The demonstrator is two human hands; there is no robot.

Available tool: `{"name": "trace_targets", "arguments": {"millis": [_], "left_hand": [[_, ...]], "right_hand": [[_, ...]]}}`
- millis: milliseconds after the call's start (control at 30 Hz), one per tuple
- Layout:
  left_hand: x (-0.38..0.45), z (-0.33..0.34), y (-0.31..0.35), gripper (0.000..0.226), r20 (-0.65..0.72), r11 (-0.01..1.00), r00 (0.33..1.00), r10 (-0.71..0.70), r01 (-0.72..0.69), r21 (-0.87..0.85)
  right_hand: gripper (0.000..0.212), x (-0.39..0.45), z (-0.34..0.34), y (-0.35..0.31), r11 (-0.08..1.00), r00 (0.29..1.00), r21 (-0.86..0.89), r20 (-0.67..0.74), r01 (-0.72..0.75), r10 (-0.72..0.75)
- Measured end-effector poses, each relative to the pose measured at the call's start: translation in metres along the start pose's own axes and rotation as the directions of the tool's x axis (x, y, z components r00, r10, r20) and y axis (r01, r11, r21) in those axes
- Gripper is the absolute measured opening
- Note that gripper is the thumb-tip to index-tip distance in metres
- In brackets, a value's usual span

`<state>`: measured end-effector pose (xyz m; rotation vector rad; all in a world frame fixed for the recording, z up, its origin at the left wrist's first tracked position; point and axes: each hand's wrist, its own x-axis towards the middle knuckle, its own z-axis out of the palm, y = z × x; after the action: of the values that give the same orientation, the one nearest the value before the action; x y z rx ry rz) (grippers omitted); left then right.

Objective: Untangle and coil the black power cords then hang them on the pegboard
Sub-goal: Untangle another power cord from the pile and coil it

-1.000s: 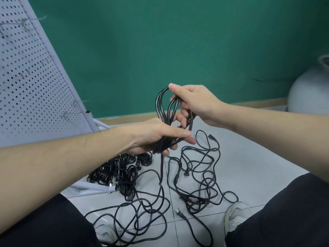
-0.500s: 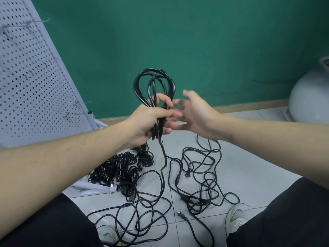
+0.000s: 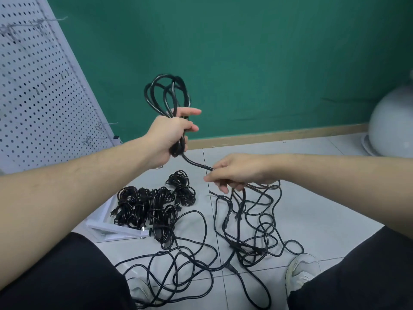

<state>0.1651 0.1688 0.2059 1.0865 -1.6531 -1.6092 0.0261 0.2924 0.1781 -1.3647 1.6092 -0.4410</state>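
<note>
At frame centre, left hand (image 3: 169, 135) fingers curl around a looped black cord (image 3: 166, 95); right hand (image 3: 237, 172) fingers pinch its trailing end. Below, tangled cords (image 3: 245, 231) sprawl on glossy grey floor tiles (image 3: 312, 198). White perforated pegboard (image 3: 40, 86) upper left, green wall (image 3: 245, 52) behind.

A flat, matte teal-green wall (image 3: 257, 52) fills the upper part of the head view, and a narrow tan wooden baseboard (image 3: 279, 134) runs along its foot where it meets the floor. The floor is laid with large pale grey glossy tiles (image 3: 312, 209) parted by thin dark grout lines, and the light on it is even and soft, with only faint shadows. At the right edge a rounded, pale grey-white dome-shaped object (image 3: 391, 124) stands on the tiles close to the wall, cut off by the frame.
</note>
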Motion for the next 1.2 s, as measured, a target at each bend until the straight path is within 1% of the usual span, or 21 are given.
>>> {"name": "trace_targets", "arguments": {"millis": [67,133,167,200,233,300,367,467,533,567,633,700,733,767,833,900,933,1067,1100,1133,1200], "left_hand": [[0.005,-0.006,-0.007,0.025,-0.035,0.994,0.999,-0.017,0.021,0.109],[0.009,-0.011,-0.012,0.02,-0.05,0.952,0.998,0.031,-0.014,0.305],[0.01,-0.012,-0.013,0.016,-0.041,0.927,0.998,0.051,-0.032,0.373],[0.009,-0.013,-0.014,0.011,-0.022,0.921,0.999,0.029,-0.018,0.389],[0.008,-0.013,-0.014,0.012,0.001,0.928,1.0,-0.03,0.027,0.373],[0.001,-0.011,-0.013,0.029,0.053,0.929,0.99,-0.129,0.102,0.357],[-0.007,-0.002,-0.009,0.05,0.102,0.914,0.982,-0.156,0.105,0.392],[-0.018,0.011,-0.001,0.073,0.209,0.919,0.968,-0.14,0.049,0.39],[-0.023,0.016,0.0,0.078,0.316,0.919,0.94,-0.127,-0.009,0.395],[-0.025,0.018,0.0,0.075,0.367,0.909,0.923,-0.118,-0.049,0.414],[-0.026,0.021,-0.005,0.057,0.429,0.871,0.898,-0.097,-0.132,0.474],[-0.026,0.022,-0.01,0.038,0.454,0.849,0.884,-0.113,-0.152,0.506],[-0.025,0.022,-0.012,0.028,0.462,0.859,0.877,-0.132,-0.131,0.494],[-0.025,0.023,-0.014,0.021,0.468,0.881,0.87,-0.152,-0.095,0.464],[-0.023,0.022,-0.016,0.029,0.463,0.925,0.866,-0.187,-0.003,0.38],[-0.021,0.021,-0.018,0.038,0.456,0.946,0.871,-0.185,0.032,0.322],[-0.02,0.02,-0.018,0.04,0.457,0.953,0.871,-0.179,0.038,0.301],[-0.025,0.025,-0.017,0.04,0.485,0.974,0.854,-0.188,0.101,0.201],[-0.027,0.028,-0.016,0.04,0.503,0.978,0.845,-0.183,0.103,0.182],[-0.029,0.03,-0.015,0.042,0.523,0.981,0.834,-0.177,0.105,0.164],[-0.032,0.032,-0.014,0.043,0.556,0.984,0.813,-0.174,0.126,0.124]], "right_hand": [[0.035,-0.005,-0.008,-0.002,1.0,0.999,-0.021,0.036,-0.006,0.006],[0.033,-0.011,-0.017,-0.005,0.999,0.999,-0.024,0.046,0.024,-0.023],[0.031,-0.015,-0.023,-0.005,0.998,0.998,0.003,0.019,0.059,-0.059],[0.03,-0.017,-0.03,-0.005,0.992,0.994,0.065,-0.032,0.106,-0.104],[0.029,-0.02,-0.037,-0.004,0.976,0.985,0.155,-0.1,0.155,-0.14],[0.027,-0.024,-0.049,-0.003,0.925,0.961,0.298,-0.213,0.236,-0.177],[0.026,-0.024,-0.054,-0.004,0.907,0.934,0.306,-0.298,0.289,-0.197],[0.024,-0.022,-0.051,-0.008,0.921,0.856,0.179,-0.463,0.345,-0.23],[0.024,-0.022,-0.05,-0.013,0.938,0.795,0.053,-0.549,0.341,-0.258],[0.026,-0.022,-0.05,-0.015,0.944,0.761,-0.013,-0.589,0.33,-0.274],[0.037,-0.021,-0.053,-0.015,0.947,0.678,-0.165,-0.665,0.277,-0.314],[0.047,-0.021,-0.056,-0.016,0.948,0.632,-0.223,-0.707,0.228,-0.318],[0.047,-0.021,-0.057,-0.017,0.955,0.648,-0.187,-0.703,0.229,-0.293],[0.044,-0.023,-0.058,-0.016,0.962,0.685,-0.115,-0.681,0.249,-0.259],[0.03,-0.024,-0.06,-0.013,0.947,0.773,0.071,-0.598,0.312,-0.209],[0.014,-0.022,-0.06,-0.011,0.903,0.809,0.208,-0.55,0.375,-0.209],[0.01,-0.021,-0.059,-0.01,0.892,0.801,0.223,-0.56,0.393,-0.213],[0.003,-0.014,-0.051,-0.01,0.86,0.714,0.222,-0.669,0.459,-0.208],[0.006,-0.013,-0.048,-0.011,0.832,0.702,0.255,-0.681,0.493,-0.208],[0.016,-0.012,-0.045,-0.012,0.807,0.699,0.286,-0.685,0.517,-0.205],[0.039,-0.012,-0.041,-0.015,0.813,0.731,0.331,-0.663,0.48,-0.161]]}}
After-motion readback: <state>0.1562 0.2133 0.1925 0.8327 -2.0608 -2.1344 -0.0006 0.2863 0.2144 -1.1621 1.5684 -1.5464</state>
